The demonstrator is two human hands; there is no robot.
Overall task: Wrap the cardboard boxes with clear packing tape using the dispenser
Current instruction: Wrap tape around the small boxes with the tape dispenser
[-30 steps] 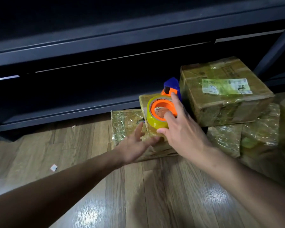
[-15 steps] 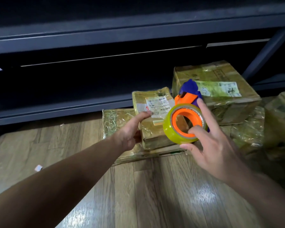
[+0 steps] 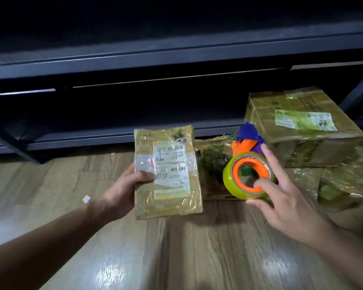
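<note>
Left hand [image 3: 122,191]: grasps the left edge of a small flat tape-covered cardboard box [image 3: 168,172] with a white shipping label; thumb on its top face; box held above the wooden plank floor [image 3: 176,248]
Right hand [image 3: 285,204]: holds the orange-and-blue tape dispenser [image 3: 231,181] with its yellowish clear roll; one finger hooked into the orange core; just right of the small box
Large taped cardboard box [image 3: 302,130]: behind the dispenser, beside the dark metal shelf [image 3: 176,53]

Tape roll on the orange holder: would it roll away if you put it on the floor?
Maybe a little: the tape roll is round and the wooden floor looks smooth, but the blue part sticking out would likely stop it. It seems light, since the right hand holds it by thumb and fingertips.
</note>
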